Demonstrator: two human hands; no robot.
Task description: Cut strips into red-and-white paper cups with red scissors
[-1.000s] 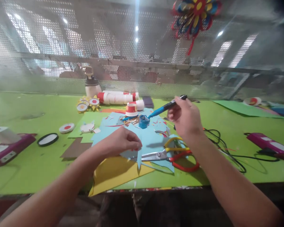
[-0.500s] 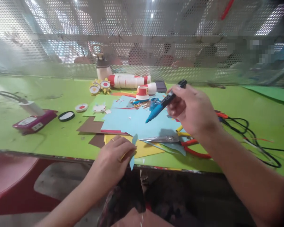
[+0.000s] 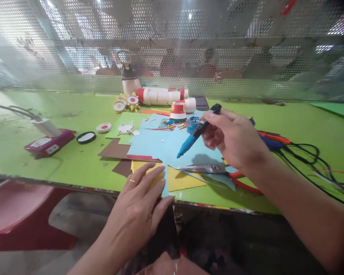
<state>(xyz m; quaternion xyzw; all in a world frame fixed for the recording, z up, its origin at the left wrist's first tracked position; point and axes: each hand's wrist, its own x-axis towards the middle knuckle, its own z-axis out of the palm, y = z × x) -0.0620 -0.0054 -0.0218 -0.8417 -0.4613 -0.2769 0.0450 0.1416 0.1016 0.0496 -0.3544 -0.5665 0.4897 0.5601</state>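
Note:
My right hand (image 3: 231,135) grips a marker (image 3: 197,133) with a black barrel and a blue end that slants down over light blue paper (image 3: 151,143). My left hand (image 3: 143,198) lies flat at the table's front edge, fingers apart, across yellow paper (image 3: 186,179). A narrow light blue paper strip (image 3: 165,182) shows beside its fingertips, partly hidden by them. Scissors (image 3: 205,168) with red and yellow handles lie below the marker, the handles partly covered by my right forearm.
On the green table (image 3: 83,168) are a purple power adapter (image 3: 53,144), a black-rimmed disc (image 3: 86,137) and paper cups (image 3: 178,110). A bottle (image 3: 130,78) stands at the back near a mesh screen (image 3: 154,34). Black cables (image 3: 309,152) lie at right, a red chair (image 3: 23,214) at lower left.
My left hand has gone from pinching the blue paper strip upright to lying flat with spread fingers, the strip now down on the papers. My right hand still holds the marker, slightly lower.

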